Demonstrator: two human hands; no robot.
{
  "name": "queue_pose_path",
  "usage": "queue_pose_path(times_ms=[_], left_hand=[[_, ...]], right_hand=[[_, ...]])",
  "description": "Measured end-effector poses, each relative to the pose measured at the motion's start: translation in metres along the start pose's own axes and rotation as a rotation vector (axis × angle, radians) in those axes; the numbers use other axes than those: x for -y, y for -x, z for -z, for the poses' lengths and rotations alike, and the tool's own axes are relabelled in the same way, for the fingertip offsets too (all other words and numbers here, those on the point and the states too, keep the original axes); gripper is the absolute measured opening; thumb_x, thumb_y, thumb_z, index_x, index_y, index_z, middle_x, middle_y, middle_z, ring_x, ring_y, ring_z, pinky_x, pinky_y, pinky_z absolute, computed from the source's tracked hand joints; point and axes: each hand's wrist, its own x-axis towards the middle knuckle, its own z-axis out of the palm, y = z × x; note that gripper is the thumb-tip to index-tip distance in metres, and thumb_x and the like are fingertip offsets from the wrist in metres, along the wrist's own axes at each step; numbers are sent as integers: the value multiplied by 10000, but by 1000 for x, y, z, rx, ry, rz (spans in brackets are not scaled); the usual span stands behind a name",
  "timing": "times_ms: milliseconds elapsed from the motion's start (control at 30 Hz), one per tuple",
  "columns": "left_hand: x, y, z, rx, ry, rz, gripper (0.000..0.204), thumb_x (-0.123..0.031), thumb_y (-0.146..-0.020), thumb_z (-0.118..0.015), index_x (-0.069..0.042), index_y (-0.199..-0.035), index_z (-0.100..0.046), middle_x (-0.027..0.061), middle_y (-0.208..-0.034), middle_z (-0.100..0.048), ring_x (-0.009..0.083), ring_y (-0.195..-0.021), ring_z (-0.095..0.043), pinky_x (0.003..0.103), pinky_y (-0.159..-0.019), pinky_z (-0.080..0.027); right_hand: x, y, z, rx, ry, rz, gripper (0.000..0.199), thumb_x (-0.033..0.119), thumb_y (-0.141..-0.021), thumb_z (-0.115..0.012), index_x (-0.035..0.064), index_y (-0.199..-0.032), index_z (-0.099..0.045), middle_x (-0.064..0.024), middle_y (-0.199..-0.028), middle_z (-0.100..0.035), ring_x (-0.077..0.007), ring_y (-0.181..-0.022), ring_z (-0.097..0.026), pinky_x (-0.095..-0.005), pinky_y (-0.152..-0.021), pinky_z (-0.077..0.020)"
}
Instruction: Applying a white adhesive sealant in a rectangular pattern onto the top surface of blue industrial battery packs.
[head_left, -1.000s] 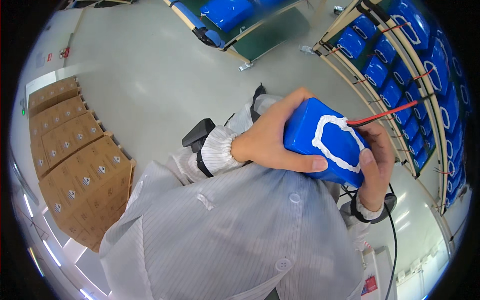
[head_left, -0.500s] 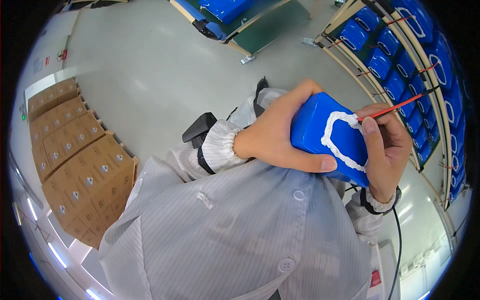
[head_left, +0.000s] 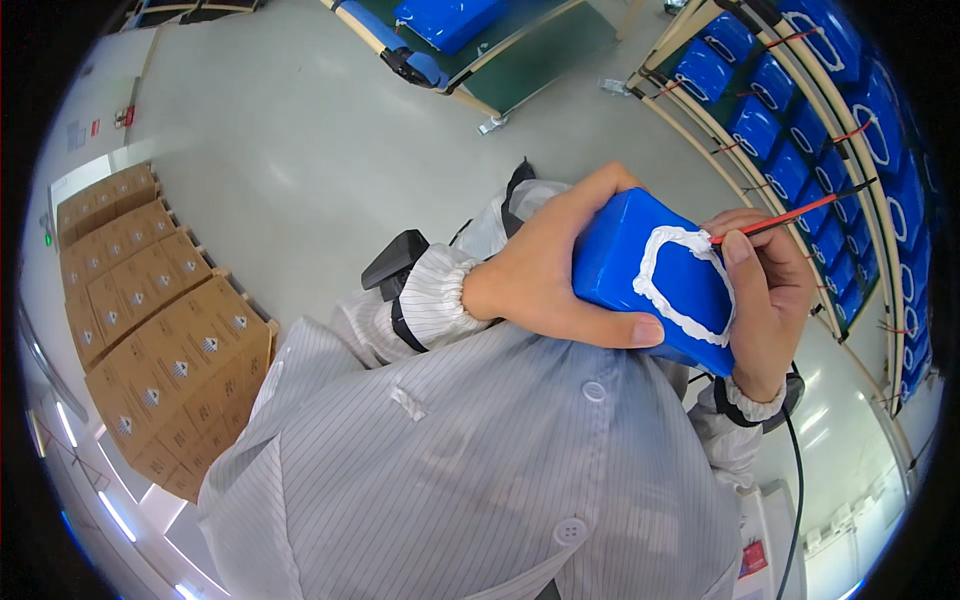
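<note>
In front of my chest a blue shrink-wrapped battery pack (head_left: pixel 610 255) is tilted, its end face turned up. An uneven loop of white sealant (head_left: pixel 650 272) runs round that face. My left hand (head_left: pixel 530 270) wraps the pack from the left, with the thumb along the near side. At the loop's far right corner, my right hand (head_left: pixel 770 290) pinches the red and black wires (head_left: pixel 795 213) between thumb and fingers, close to where they leave the pack. The wires' free ends point up to the right. The right fingertips are partly hidden behind the thumb.
Along the right stands a tiered rack (head_left: pixel 705 135) of pale tubes with several similar blue packs (head_left: pixel 785 168). A wheeled cart (head_left: pixel 550 65) with a green surface is at the top. Stacked brown cartons (head_left: pixel 190 350) fill the left. A black cable (head_left: pixel 799 470) hangs below my right wrist.
The pack has shifted slightly left and turned a little, showing more of the sealant loop's right side. Both hands keep their hold.
</note>
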Motion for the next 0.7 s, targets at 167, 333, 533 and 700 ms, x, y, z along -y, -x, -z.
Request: queue_pose_path(times_ms=[167, 333, 533, 700], left_hand=[[5, -2, -3, 36, 10, 49, 883, -404, -672, -933, -20, -1299, -443, 112, -1132, -597, 200, -1047, -636, 338, -887, -524], [5, -3, -2, 45, -10, 65, 894, -420, -675, -932, -16, -1300, -438, 119, -1141, -601, 201, -1053, -635, 342, -895, -524], [3, 1, 6, 43, 9, 63, 884, -397, -672, -933, -12, -1298, -441, 117, -1148, -607, 196, -1060, -634, 342, -902, -522], [2, 3, 12, 37, 26, 80, 882, -367, -669, -934, -8, -1308, -444, 117, -1162, -610, 193, -1064, -633, 341, -911, -517]], right_hand=[[-7, -2, 4, -7, -29, 31, 95, 29, -994, -603, -33, -933, -640, -107, -991, -708, -121, -882, -634, -279, -834, -492], [-8, -2, 7, 8, -14, 20, 88, 26, -994, -600, -29, -936, -636, -101, -993, -703, -121, -884, -633, -278, -826, -493], [-5, -7, -2, 30, -7, 13, 72, 10, -987, -599, -30, -938, -633, -101, -992, -693, -124, -885, -630, -279, -821, -493], [-4, -11, -9, 31, -26, 21, 67, -3, -984, -594, -34, -937, -631, -106, -994, -686, -129, -884, -628, -281, -821, -493]])
